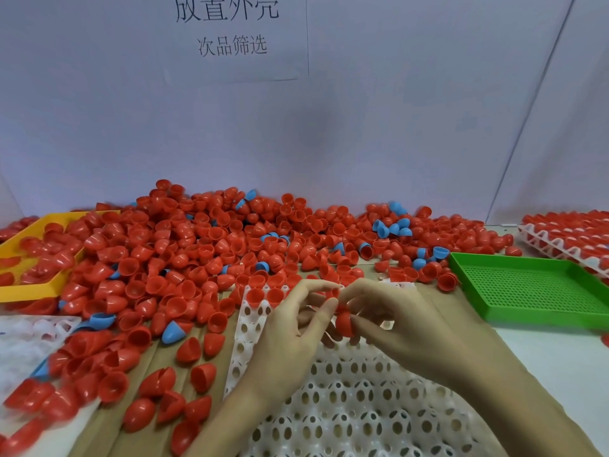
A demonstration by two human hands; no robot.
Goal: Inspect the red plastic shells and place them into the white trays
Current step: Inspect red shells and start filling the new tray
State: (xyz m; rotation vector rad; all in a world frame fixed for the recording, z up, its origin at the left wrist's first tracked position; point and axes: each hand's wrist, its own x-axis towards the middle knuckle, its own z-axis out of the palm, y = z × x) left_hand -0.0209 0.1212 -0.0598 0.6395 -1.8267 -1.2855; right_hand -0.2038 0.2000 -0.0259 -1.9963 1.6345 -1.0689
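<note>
Red plastic shells [204, 245] lay heaped far and left; the white tray [346, 400] sat near, almost empty.
Both the left hand [293, 328] and right hand [395, 321] pinched one shell [344, 319] above it: probably light, thin, slippery, best gripped at the rim.

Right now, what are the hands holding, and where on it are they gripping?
A red shell, held above the white tray. The right hand pinches its rounded side with the fingertips; the left hand pinches near its upper edge.
</note>
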